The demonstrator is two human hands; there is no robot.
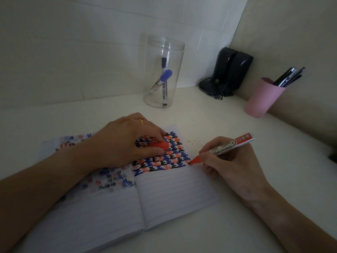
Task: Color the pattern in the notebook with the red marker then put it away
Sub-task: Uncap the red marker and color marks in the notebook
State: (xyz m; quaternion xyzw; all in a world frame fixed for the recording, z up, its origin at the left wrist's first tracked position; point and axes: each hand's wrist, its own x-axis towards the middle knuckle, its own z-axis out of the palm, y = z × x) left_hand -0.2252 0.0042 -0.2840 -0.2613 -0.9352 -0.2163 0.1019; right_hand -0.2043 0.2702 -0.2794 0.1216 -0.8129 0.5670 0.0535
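An open lined notebook (173, 190) lies on the white desk. Its right page carries a red, blue and black pattern (164, 161) across the top. My right hand (228, 161) grips the red whiteboard marker (224, 148), uncapped, with its red tip touching the right edge of the pattern. My left hand (127, 141) rests on the upper part of the page and pinches the red marker cap (160, 145) between thumb and fingers. That hand hides part of the pattern.
A clear plastic jar (164, 73) with a black and a blue marker stands behind the notebook. A pink cup (262, 99) of pens is at the right by the wall. Black speakers (231, 70) sit in the corner.
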